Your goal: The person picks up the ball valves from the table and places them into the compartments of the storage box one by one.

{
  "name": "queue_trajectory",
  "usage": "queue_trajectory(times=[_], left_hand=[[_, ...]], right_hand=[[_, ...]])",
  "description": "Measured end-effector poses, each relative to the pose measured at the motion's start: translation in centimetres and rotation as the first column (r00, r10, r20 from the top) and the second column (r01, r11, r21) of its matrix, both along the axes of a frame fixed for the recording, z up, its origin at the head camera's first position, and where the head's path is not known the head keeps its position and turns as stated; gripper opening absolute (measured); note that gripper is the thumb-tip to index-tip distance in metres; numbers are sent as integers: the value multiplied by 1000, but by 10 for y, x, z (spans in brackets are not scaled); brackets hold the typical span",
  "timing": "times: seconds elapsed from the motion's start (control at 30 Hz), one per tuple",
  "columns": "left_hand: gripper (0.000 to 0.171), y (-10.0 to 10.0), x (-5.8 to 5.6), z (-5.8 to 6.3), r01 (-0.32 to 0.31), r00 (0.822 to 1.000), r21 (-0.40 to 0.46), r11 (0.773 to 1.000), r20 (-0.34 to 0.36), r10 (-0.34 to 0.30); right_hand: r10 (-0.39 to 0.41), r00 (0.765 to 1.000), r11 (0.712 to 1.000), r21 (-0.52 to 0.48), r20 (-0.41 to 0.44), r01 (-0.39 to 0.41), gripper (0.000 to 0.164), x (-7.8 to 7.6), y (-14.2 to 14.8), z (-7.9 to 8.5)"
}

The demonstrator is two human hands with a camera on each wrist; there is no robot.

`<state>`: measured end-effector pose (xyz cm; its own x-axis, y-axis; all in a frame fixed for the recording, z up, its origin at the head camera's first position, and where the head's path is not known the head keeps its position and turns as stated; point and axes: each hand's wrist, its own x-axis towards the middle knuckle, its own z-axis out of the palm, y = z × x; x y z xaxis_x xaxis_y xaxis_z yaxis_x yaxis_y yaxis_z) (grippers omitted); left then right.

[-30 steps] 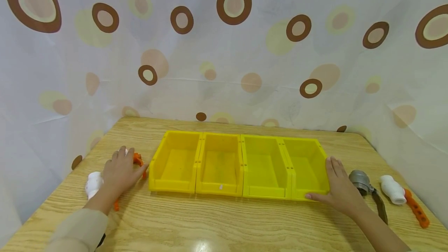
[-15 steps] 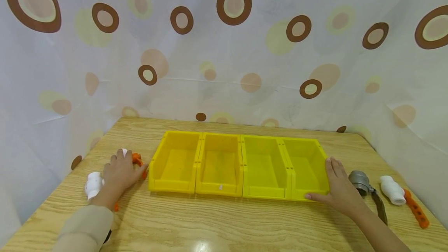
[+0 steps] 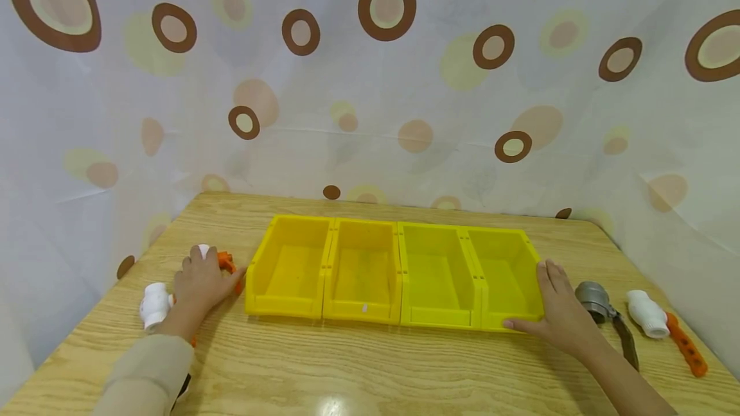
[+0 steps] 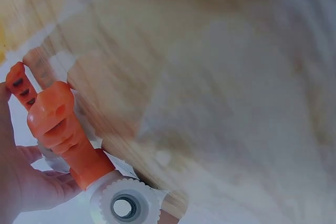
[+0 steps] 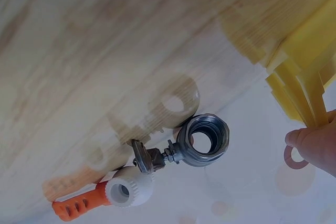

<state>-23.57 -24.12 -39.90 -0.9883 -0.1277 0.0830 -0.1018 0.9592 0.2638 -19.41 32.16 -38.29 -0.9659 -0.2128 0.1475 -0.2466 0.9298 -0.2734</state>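
My left hand (image 3: 199, 282) lies over a white ball valve (image 3: 203, 250) with an orange handle (image 3: 226, 262), its fingers bent down around it; much of the valve is hidden. In the left wrist view the thumb meets the far orange handle tip (image 4: 19, 85). A second white ball valve (image 3: 155, 303) lies nearer, partly behind the wrist. Four joined-up yellow bins would be a count, so simply: several yellow bins (image 3: 361, 313) stand in a row. My right hand (image 3: 563, 316) rests straight fingers along the rightmost bin's outer side (image 3: 533, 255), thumb at its front corner.
Right of my right hand lie a grey metal ball valve (image 3: 593, 298) with a dark lever and a white ball valve (image 3: 649, 313) with an orange handle. A patterned cloth (image 3: 370, 88) hangs behind the wooden table (image 3: 370, 371).
My left hand and sleeve have shifted slightly to the right, uncovering more of the near white valve. The right hand and the bins have stayed put.
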Motion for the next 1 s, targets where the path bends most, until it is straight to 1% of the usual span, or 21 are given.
queue_trajectory(times=[0.2, 0.33, 0.5, 0.73, 1.0], left_hand=[[80, 1, -4, 0, -49, 998, 33, 998, 52, 47], [80, 1, -6, 0, -73, 995, 63, 995, 71, 69], [78, 1, -8, 0, -77, 995, 100, 992, 70, 70], [74, 3, -8, 0, -91, 994, 161, 983, 74, 80], [71, 3, -7, 1, -84, 994, 169, 982, 77, 72]], right_hand=[[2, 1000, 1000, 4, -4, -2, 124, 0, -1, 1], [1, 1000, 1000, 3, -5, -1, 124, 0, -2, 1], [-1, 1000, 1000, -1, 2, 1, 124, -1, -2, 0], [-5, 1000, 1000, 10, -1, 5, 124, -1, -2, 0], [-8, 1000, 1000, 5, 11, 8, 124, 0, -1, 2]])
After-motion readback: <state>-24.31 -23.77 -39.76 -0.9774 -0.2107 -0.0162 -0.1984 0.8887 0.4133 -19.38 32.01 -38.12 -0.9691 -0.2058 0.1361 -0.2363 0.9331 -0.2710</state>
